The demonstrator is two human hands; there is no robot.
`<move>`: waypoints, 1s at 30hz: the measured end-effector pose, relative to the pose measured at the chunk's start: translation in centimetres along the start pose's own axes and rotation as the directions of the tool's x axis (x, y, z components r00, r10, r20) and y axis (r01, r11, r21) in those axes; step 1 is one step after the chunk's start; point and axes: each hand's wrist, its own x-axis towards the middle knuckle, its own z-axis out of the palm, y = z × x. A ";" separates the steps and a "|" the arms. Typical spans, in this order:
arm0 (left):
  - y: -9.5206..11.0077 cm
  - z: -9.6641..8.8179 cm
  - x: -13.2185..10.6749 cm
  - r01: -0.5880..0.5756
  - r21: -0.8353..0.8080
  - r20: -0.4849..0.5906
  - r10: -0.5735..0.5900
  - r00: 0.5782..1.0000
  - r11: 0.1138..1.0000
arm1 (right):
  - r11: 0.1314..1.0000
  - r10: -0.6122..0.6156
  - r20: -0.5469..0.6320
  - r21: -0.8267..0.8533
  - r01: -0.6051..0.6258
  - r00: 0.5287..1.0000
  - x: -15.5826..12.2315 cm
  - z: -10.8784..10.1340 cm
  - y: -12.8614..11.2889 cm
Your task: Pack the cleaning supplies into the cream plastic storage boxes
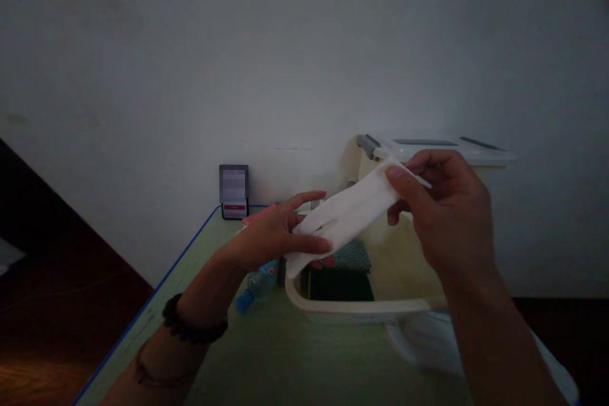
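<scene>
A long, folded piece of white cloth (352, 210) stretches slantwise between my two hands, above an open cream storage box (375, 311). My right hand (454, 216) pinches its upper right end between thumb and fingers. At the lower left end, my left hand (273, 235) has its thumb on the front of the cloth and its index finger stretched out; its other fingers are partly hidden. Inside the box lie a grey-blue patterned item (353, 256) and a dark green item (340, 285), both partly covered by the cloth.
The box's white lid (442, 147) stands raised at the back by the wall. Left of the box, a clear bottle with a blue cap (259, 285) lies on the green table (285, 355). A phone (235, 193) leans on the wall. White material (428, 339) lies before the box.
</scene>
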 end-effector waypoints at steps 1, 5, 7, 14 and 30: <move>-0.1 -0.3 0.0 0.003 0.057 0.014 -0.004 1.000 0.998 | 1.000 -0.005 -0.003 0.004 0.005 1.000 0.0 0.0 0.0; -0.3 -1.6 -0.2 -0.027 0.245 0.126 -0.004 0.992 0.969 | 0.999 0.012 0.039 0.049 -0.014 0.999 -0.2 0.4 0.0; -0.2 -1.8 -0.3 -0.033 0.160 0.240 -0.006 0.971 0.987 | 0.992 0.054 0.133 0.105 -0.068 0.990 -0.5 0.7 -0.2; 0.2 0.2 -0.4 -0.024 -0.122 0.304 0.061 0.951 0.992 | 0.971 0.112 0.309 0.168 -0.170 0.944 -1.6 1.3 -1.2; 0.3 1.3 0.2 0.033 -0.099 -0.065 -0.040 0.997 0.995 | 0.985 0.068 0.360 0.124 -0.121 0.930 -1.1 0.7 -0.3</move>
